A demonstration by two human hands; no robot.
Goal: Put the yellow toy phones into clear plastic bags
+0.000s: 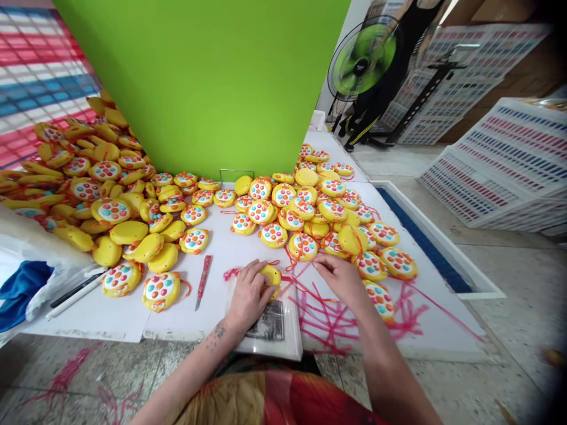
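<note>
My left hand (250, 292) is closed round a small yellow toy (273, 276), whose plain yellow side faces up. It rests above a clear plastic packet (287, 339) with a dark printed patch, at the table's front edge. To the right, my right hand (336, 274) pinches a thin pink-red string (303, 270) between thumb and fingers. Loose pink strings (325, 313) lie tangled below that hand. A red-handled craft knife (203, 282) is on the table left of my left hand.
Yellow toys with coloured dots are heaped at the left (106, 171) and the right (301, 206). Behind them stands a green panel (208, 82). Pens (77, 292) lie at the left. A fan (361, 65), a person (398, 59) and white crates (491, 165) are beyond the table.
</note>
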